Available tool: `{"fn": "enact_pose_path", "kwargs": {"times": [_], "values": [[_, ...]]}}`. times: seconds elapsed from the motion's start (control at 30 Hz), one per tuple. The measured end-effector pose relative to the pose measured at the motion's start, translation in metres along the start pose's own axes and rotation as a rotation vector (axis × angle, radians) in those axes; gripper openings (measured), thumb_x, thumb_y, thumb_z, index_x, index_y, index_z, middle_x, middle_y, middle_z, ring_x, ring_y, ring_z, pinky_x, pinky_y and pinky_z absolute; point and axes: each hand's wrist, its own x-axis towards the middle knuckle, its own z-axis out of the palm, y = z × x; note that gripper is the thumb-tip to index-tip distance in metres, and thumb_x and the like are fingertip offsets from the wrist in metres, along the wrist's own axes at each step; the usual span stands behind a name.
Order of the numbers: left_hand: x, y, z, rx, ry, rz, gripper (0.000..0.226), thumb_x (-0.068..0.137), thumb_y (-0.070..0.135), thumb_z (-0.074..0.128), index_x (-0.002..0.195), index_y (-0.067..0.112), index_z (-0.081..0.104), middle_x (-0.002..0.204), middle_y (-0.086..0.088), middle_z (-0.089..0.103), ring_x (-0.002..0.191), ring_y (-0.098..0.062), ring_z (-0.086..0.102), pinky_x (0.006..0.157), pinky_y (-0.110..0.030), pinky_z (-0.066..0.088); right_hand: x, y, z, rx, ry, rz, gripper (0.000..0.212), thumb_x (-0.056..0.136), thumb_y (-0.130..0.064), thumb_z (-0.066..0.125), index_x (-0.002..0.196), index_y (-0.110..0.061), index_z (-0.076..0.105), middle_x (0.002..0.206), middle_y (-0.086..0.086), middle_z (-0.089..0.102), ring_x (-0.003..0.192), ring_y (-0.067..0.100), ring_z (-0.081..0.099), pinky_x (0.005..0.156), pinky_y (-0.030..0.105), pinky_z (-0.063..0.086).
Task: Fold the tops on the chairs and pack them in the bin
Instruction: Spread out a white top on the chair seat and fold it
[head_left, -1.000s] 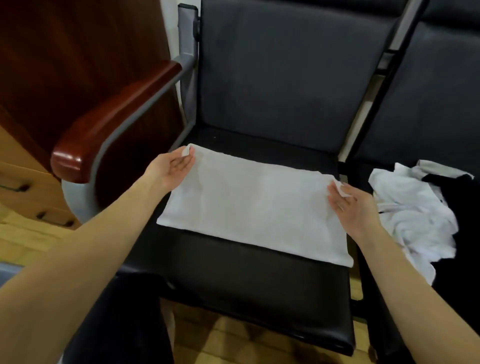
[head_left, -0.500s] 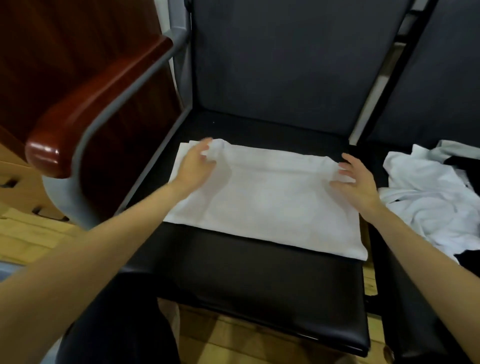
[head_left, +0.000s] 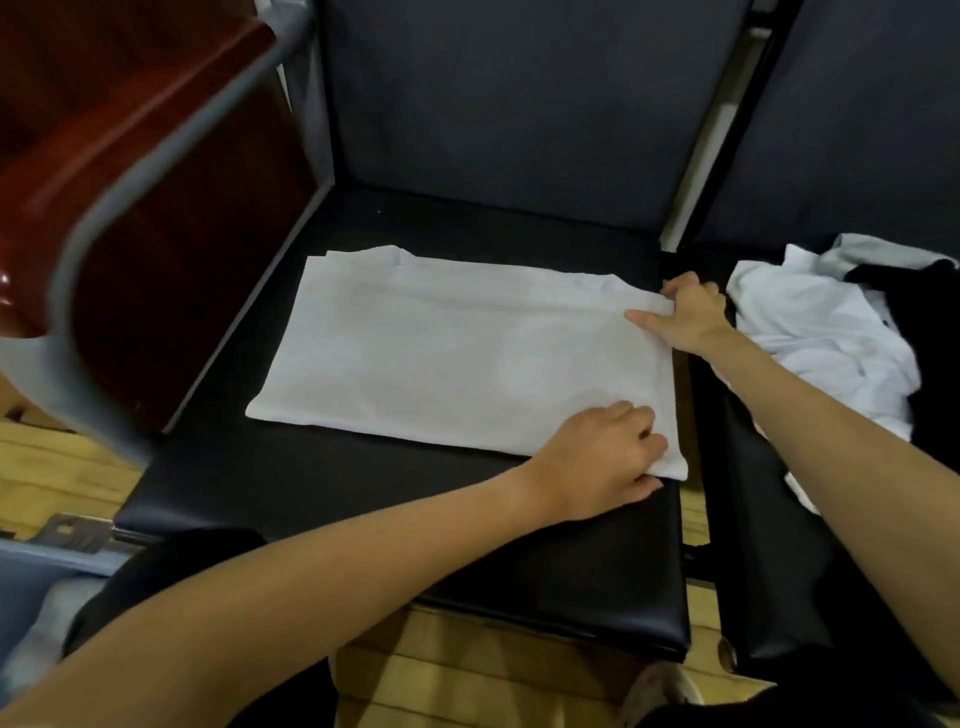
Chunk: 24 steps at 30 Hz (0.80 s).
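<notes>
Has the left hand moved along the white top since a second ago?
Yes. The left hand has crossed from the armrest end of the white top to its near right corner, close to the right hand.

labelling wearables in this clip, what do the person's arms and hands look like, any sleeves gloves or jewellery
Both forearms are bare as far as the frame shows; no sleeve edge comes into view. The left hand and the right hand wear no gloves, and no rings, watch or bracelet can be seen on either hand or wrist. The fingernails are too blurred to tell.
</notes>
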Motion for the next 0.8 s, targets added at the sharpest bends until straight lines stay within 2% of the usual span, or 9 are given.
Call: {"fn": "enact_pose_path", "kwargs": {"times": [0.1,0.17,0.23,0.3,0.4,0.53,0.6,0.7,0.8], "values": [[0.003,0.001,0.0,-0.033,-0.017,-0.053,0.011,0.085,0.012,0.066,0.085,0.001,0.069,0.085,-0.013,0.062,0.074,-0.029,0.058,0.06,-0.041,0.052,-0.009,0.0,0.0,0.037,-0.01,0.014,0.059,0.085,-0.046,0.068,0.124,-0.005,0.051,0.135,0.022,0.042,0.129,0.037,0.034,0.105,0.041,0.031],[-0.002,0.007,-0.007,-0.157,-0.056,-0.143,0.015,0.09,0.012,0.062,0.092,0.002,0.073,0.091,-0.012,0.066,0.081,-0.028,0.06,0.073,-0.04,0.051,-0.022,0.002,0.003,0.088,0.042,-0.019,0.031,0.085,-0.038,0.069,0.084,-0.011,0.055,0.114,0.019,0.054,0.12,0.037,0.042,0.098,0.041,0.036],[-0.011,0.016,-0.017,-0.292,-0.096,-0.237,0.017,0.09,0.015,0.064,0.098,0.005,0.075,0.097,-0.009,0.071,0.089,-0.023,0.062,0.081,-0.026,0.044,-0.038,0.012,0.005,0.179,0.082,-0.047,0.036,0.083,-0.03,0.073,0.067,-0.016,0.044,0.09,0.012,0.055,0.1,0.033,0.052,0.084,0.038,0.041],[-0.024,0.026,-0.023,-0.4,-0.146,-0.3,0.017,0.088,0.016,0.068,0.1,0.007,0.075,0.099,-0.006,0.073,0.087,-0.014,0.064,0.079,-0.019,0.042,-0.059,0.026,0.004,0.253,0.103,-0.046,0.031,0.083,-0.025,0.074,0.075,-0.01,0.048,0.084,0.011,0.054,0.083,0.026,0.052,0.071,0.032,0.039],[-0.043,0.044,-0.031,-0.628,-0.216,-0.404,0.015,0.083,0.01,0.072,0.097,0.004,0.076,0.091,-0.005,0.074,0.067,-0.001,0.062,0.076,-0.022,0.054,-0.094,0.046,0.002,0.344,0.164,-0.014,0.025,0.084,-0.022,0.073,0.089,-0.006,0.053,0.087,0.011,0.055,0.081,0.022,0.053,0.07,0.03,0.04],[-0.066,0.067,-0.044,-0.967,-0.245,-0.544,0.014,0.081,-0.001,0.072,0.095,-0.004,0.073,0.075,-0.001,0.07,0.071,-0.022,0.07,0.076,-0.034,0.06,-0.131,0.058,-0.008,0.554,0.273,0.081,0.02,0.082,-0.017,0.071,0.087,-0.007,0.054,0.082,0.004,0.051,0.075,0.012,0.05,0.066,0.025,0.041],[-0.077,0.077,-0.054,-1.07,-0.175,-0.598,0.013,0.081,-0.004,0.071,0.094,-0.004,0.071,0.076,-0.005,0.069,0.073,-0.024,0.071,0.074,-0.031,0.06,-0.143,0.047,-0.018,0.631,0.317,0.092,0.024,0.082,-0.019,0.07,0.098,-0.004,0.059,0.092,0.002,0.055,0.08,0.01,0.053,0.062,0.017,0.042],[-0.096,0.081,-0.072,-1.201,0.012,-0.757,0.01,0.083,-0.005,0.068,0.092,-0.003,0.07,0.081,-0.01,0.069,0.071,-0.014,0.07,0.068,-0.018,0.056,-0.151,0.012,-0.03,0.756,0.302,0.064,0.025,0.089,-0.015,0.065,0.112,-0.009,0.059,0.101,0.003,0.058,0.078,0.006,0.057,0.052,0.01,0.045],[-0.115,0.07,-0.089,-1.226,0.2,-0.897,0.008,0.085,-0.001,0.068,0.091,-0.006,0.069,0.085,-0.014,0.069,0.072,-0.015,0.07,0.068,-0.018,0.055,-0.142,-0.029,-0.03,0.77,0.201,0.024,0.01,0.092,-0.012,0.057,0.092,-0.019,0.063,0.101,0.005,0.063,0.076,0.017,0.064,0.048,0.015,0.045]]}}
